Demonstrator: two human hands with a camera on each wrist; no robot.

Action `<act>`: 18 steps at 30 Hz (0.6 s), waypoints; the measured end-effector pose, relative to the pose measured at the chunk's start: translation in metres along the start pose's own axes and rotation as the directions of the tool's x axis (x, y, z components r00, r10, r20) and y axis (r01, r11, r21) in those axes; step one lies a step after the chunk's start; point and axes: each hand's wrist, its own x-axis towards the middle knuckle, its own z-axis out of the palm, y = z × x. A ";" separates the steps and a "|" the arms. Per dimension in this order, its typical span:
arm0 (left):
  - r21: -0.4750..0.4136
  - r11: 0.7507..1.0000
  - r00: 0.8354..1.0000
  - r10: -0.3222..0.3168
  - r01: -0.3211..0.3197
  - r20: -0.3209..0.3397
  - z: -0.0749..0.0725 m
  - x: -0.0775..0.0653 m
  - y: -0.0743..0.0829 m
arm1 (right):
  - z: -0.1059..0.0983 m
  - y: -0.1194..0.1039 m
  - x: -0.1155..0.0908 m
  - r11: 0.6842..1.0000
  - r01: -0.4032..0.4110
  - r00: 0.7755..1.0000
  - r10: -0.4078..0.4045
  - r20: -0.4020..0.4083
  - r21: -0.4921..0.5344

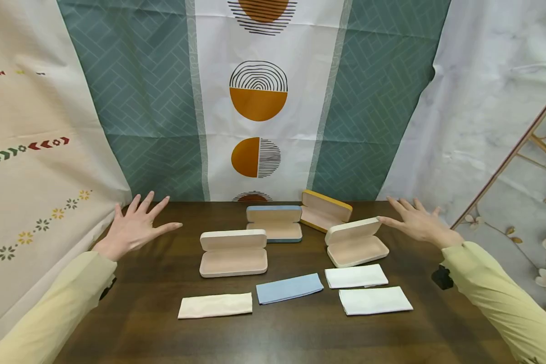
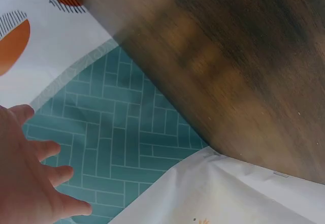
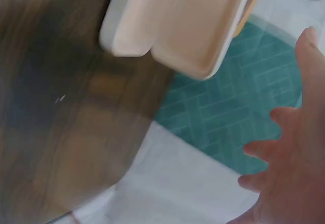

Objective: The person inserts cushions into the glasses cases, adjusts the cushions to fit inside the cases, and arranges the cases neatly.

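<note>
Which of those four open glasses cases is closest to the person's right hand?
The white glasses case, rightmost of the four: its raised lid sits just beside the right hand. The blue, yellow and cream cases lie further left.

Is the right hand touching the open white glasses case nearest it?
Cannot tell. In the head view the right hand has fingertips at the white glasses case lid; the blurred wrist view suggests a gap.

2 pale yellow-green sleeves (image 1: 63, 303) — bare hands.
</note>
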 end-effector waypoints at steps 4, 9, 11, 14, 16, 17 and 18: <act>-0.008 1.000 1.000 0.006 -0.006 -0.001 0.000 0.001 0.002 | -0.007 -0.022 0.002 0.997 0.076 0.996 -0.076 -0.054 -0.009; -0.072 0.995 0.997 0.075 -0.073 0.031 -0.001 -0.001 0.008 | -0.010 -0.063 0.014 0.971 0.221 0.958 -0.233 -0.168 -0.086; -0.159 0.981 0.991 0.122 -0.112 0.057 0.000 -0.003 0.010 | -0.007 -0.078 0.020 0.948 0.292 0.922 -0.314 -0.227 -0.125; -0.306 0.941 0.981 0.177 -0.145 0.082 0.003 -0.007 0.011 | -0.001 -0.099 0.029 0.910 0.401 0.861 -0.413 -0.297 -0.101; -0.393 0.907 0.976 0.199 -0.149 0.090 0.006 -0.010 0.010 | 0.004 -0.114 0.033 0.887 0.461 0.837 -0.448 -0.313 -0.039; -0.428 0.891 0.974 0.207 -0.150 0.091 0.008 -0.012 0.010 | 0.007 -0.122 0.035 0.871 0.491 0.827 -0.465 -0.315 0.001; -0.458 0.877 0.972 0.213 -0.148 0.094 0.010 -0.013 0.009 | 0.010 -0.130 0.037 0.858 0.513 0.821 -0.476 -0.316 0.039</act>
